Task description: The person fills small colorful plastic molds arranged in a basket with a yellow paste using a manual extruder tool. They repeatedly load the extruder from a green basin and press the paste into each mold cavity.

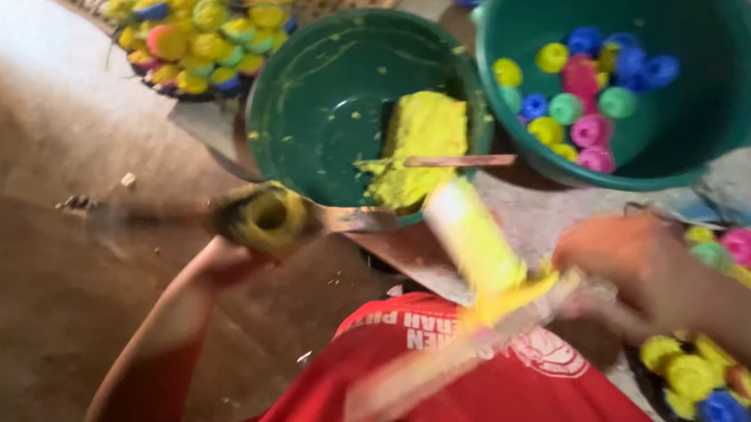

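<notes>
Yellow dough (418, 145) sits heaped in the dark green bowl (314, 73) ahead of me. My left hand (237, 256) closes its grip around a small yellow-filled mould cup (267, 217), held near the bowl's rim. My right hand (635, 269) grips a dough-smeared flat stick (476, 232); blur hides the fingers. Beside it, a teal basin (700, 124) holds coloured cups (579, 85).

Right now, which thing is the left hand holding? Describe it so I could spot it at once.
Start at the dark green bowl holding the block of yellow paste in the middle of the view. Just below its near rim, the left hand holds up a small round mould. Unlike the bright clean moulds in the teal tub, it is smeared with yellow paste and sits alone.
</notes>
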